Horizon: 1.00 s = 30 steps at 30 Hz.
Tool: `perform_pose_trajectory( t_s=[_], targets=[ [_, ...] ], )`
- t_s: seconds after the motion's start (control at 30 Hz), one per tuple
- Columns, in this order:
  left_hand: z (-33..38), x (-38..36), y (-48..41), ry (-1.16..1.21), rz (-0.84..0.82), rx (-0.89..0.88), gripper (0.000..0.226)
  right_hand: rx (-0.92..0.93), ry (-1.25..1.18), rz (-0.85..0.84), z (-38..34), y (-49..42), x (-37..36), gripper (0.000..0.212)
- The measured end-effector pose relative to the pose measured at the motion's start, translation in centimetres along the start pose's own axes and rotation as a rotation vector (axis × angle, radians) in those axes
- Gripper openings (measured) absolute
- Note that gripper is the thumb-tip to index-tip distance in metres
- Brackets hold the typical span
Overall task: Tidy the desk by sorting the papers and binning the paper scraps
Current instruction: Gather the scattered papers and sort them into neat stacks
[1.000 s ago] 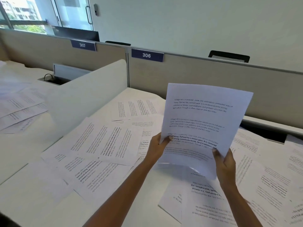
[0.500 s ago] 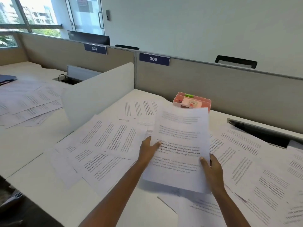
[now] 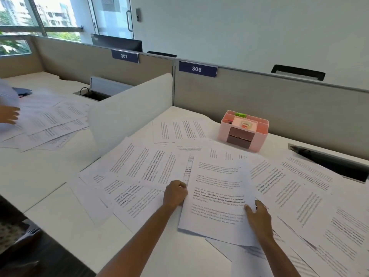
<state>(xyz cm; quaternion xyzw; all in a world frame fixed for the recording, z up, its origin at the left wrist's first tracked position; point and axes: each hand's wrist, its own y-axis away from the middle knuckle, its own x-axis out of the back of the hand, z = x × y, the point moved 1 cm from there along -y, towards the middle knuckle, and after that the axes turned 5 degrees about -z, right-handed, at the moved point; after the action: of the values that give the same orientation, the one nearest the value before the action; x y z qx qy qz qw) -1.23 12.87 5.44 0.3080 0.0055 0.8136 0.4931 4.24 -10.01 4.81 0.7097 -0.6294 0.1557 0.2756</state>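
A thin stack of printed sheets lies low over the white desk, near its middle. My left hand grips the stack's left edge with curled fingers. My right hand holds its lower right edge, thumb on top. Many loose printed papers are spread around, overlapping, to the left, behind and to the right. I see no paper scraps and no bin.
A pink desk organiser stands at the back, right of centre. A white divider panel separates the neighbouring desk, where another person's hand touches more papers. A cable slot opens at the right rear.
The stack came down from upright in front of me to nearly flat on the desk. The view swung left and down, and the pink organiser came into sight.
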Motion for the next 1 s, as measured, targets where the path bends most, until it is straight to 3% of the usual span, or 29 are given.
perform_pose_trajectory(
  t_s=[0.2, 0.47, 0.8, 0.87, 1.0],
  targets=[
    [-0.5, 2.8, -1.2, -0.064, 0.006, -0.063, 0.022, -0.094, 0.078, 0.011, -0.7, 0.1, -0.2, 0.048],
    [-3.0, 8.6, -4.1, -0.278, 0.217, -0.143, 0.023, -0.164, 0.14, 0.043, -1.2, 0.1, -1.3, 0.048],
    [-6.1, 12.4, -6.3, -0.539, 0.318, -0.138, 0.039, -0.282, 0.367, 0.142, -2.4, 0.7, -2.0, 0.052],
    [-6.7, 12.8, -6.6, -0.595, 0.32, -0.11, 0.045, -0.23, 0.459, 0.195, -3.5, 0.9, -2.5, 0.053],
    [-7.6, 13.3, -6.8, -0.661, 0.299, -0.064, 0.053, 0.136, 0.456, 0.173, -6.9, 0.8, -6.0, 0.049]
  ],
)
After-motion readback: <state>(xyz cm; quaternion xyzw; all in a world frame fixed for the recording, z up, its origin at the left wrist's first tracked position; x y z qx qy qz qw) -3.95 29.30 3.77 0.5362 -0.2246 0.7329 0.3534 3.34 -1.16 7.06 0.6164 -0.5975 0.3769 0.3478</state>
